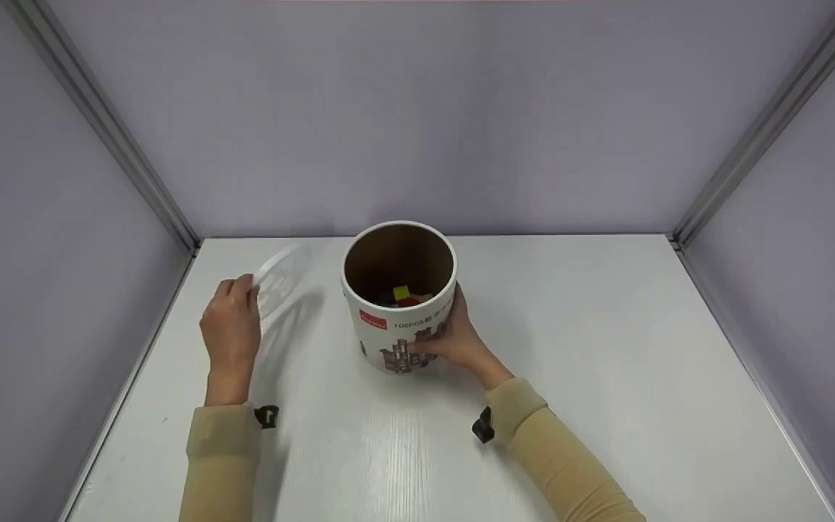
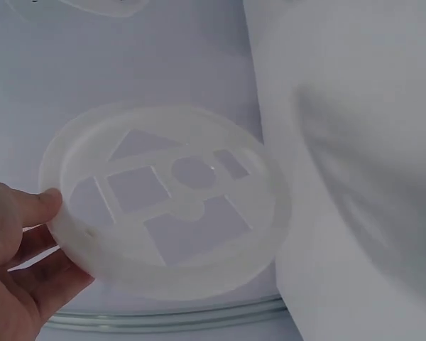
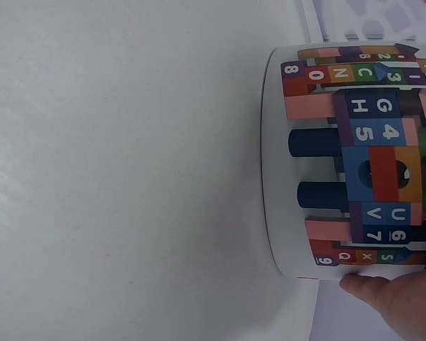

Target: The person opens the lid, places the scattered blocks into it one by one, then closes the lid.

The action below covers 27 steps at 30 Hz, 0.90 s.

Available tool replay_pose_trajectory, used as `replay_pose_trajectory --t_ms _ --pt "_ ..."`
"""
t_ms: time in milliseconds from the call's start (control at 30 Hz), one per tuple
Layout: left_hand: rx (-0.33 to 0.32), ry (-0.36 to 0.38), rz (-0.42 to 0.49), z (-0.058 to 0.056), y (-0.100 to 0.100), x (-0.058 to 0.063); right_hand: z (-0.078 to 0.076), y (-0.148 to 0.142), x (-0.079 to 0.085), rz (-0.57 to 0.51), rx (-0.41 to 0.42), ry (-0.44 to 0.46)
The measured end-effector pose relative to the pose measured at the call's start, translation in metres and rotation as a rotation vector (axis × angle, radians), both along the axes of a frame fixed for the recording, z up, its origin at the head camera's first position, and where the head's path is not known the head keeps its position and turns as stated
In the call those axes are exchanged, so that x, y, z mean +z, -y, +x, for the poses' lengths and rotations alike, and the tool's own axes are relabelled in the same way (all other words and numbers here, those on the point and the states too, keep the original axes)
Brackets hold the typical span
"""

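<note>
My left hand (image 1: 233, 322) pinches a round translucent plastic lid (image 1: 281, 281) by its edge and holds it tilted above the table. In the left wrist view the lid (image 2: 131, 277) shows several shaped cut-outs, among them a triangle, a circle and rectangles. A white cylindrical bucket (image 1: 381, 341), printed with coloured building blocks, stands uncovered on the table in front of me. Down inside it lie a yellow block (image 1: 401, 293) and other pieces partly hidden in shadow. Gripping the bucket's right side is my right hand (image 1: 457, 337), thumb across the front; its other fingers are mostly hidden behind.
The white table (image 1: 591, 348) spreads around the bucket. A pale back wall (image 1: 417, 116) and side walls with metal corner posts (image 1: 109, 138) enclose it. Small black devices sit at both wrists.
</note>
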<state>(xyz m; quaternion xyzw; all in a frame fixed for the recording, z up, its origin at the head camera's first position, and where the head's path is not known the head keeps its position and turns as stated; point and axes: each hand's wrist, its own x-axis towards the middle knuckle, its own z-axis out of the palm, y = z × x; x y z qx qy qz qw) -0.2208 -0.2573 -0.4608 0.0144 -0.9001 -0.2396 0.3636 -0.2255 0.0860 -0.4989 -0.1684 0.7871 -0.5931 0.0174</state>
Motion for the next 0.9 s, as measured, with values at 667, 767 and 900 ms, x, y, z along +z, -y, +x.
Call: replay_pose_trajectory --t_ms 667,767,900 --pt "-0.161 -0.567 0.564 0.002 -0.064 0.079 -0.003 -0.002 -0.001 -0.03 0.004 -0.013" --pt "-0.253 -0.507 0.743 -0.004 -0.074 0.08 -0.002 -0.002 0.0 -0.023 -0.008 -0.006" --pt "-0.374 -0.393 1.0 -0.01 -0.091 0.083 -0.002 -0.002 0.001 -0.013 -0.014 -0.011"
